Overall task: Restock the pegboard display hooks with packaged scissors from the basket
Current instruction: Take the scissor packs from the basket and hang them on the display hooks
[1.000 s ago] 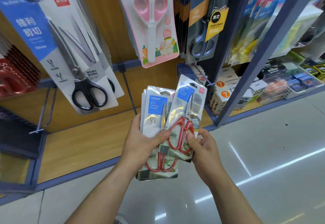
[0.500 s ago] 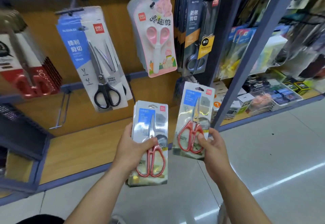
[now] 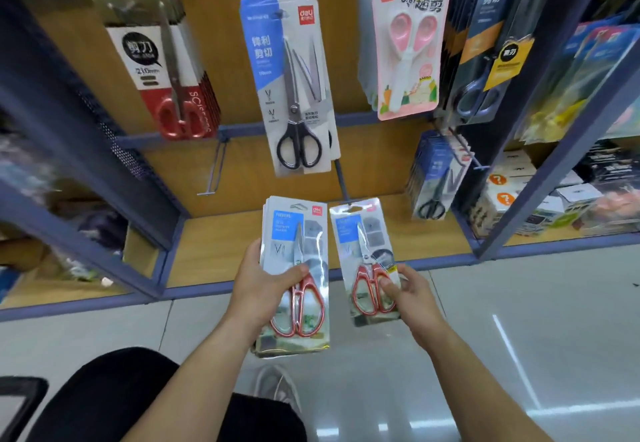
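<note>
Blue-framed wooden shelving, glossy pale tiled floor.

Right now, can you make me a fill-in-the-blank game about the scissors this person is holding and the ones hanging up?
1. The left hand holds a stack of packs and the right hand a single pack; both show scissors with ____ handles.
2. The hanging pack above the stack shows scissors with ____ handles.
3. The carrot-picture pack holds scissors with ____ handles.
4. The metal hook left of the hanging pack carries ____.

Missing words: red, black, pink, nothing.
</note>
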A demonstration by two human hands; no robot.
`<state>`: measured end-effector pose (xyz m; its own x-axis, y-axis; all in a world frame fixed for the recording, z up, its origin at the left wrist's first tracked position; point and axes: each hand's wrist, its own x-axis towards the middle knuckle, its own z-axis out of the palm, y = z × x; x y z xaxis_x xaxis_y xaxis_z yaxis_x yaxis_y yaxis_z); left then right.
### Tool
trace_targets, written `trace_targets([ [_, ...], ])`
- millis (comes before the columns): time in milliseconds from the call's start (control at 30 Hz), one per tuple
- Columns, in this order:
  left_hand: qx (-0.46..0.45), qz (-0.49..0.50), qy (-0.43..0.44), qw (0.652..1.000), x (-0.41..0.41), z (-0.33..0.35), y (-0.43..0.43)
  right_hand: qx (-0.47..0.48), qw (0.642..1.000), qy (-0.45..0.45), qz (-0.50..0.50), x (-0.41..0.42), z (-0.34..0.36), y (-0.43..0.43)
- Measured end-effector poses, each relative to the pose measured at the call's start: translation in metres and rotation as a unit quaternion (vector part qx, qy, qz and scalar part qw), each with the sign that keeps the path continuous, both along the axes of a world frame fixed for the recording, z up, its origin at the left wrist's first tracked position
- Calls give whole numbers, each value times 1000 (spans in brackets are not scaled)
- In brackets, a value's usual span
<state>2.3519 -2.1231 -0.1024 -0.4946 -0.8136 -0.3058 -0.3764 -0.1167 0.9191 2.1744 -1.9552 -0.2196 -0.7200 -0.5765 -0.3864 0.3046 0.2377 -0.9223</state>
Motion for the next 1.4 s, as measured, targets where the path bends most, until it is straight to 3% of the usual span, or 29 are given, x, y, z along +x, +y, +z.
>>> trace_targets([
  [333, 1, 16, 8, 1000, -9, -15, -15, -7, 1000, 0, -15, -8, -23, -38],
  [667, 11, 28, 3, 1000, -10, -24, -19, 31, 994, 93, -43, -29, -11, -104],
  [867, 15, 25, 9, 1000, -16, -28, -18, 56, 996, 46, -57, -16, 1, -87],
  [1100, 34, 8, 33, 999, -30, -38, -7, -51, 993, -35, 101, 42, 39, -51],
  [1233, 40, 26, 42, 998, -32, -39, -3, -66, 995, 0, 80, 50, 46, -52],
  [1400, 30, 31, 65, 997, -26, -29, 4, -113, 992, -21, 46, 56, 46, -44],
])
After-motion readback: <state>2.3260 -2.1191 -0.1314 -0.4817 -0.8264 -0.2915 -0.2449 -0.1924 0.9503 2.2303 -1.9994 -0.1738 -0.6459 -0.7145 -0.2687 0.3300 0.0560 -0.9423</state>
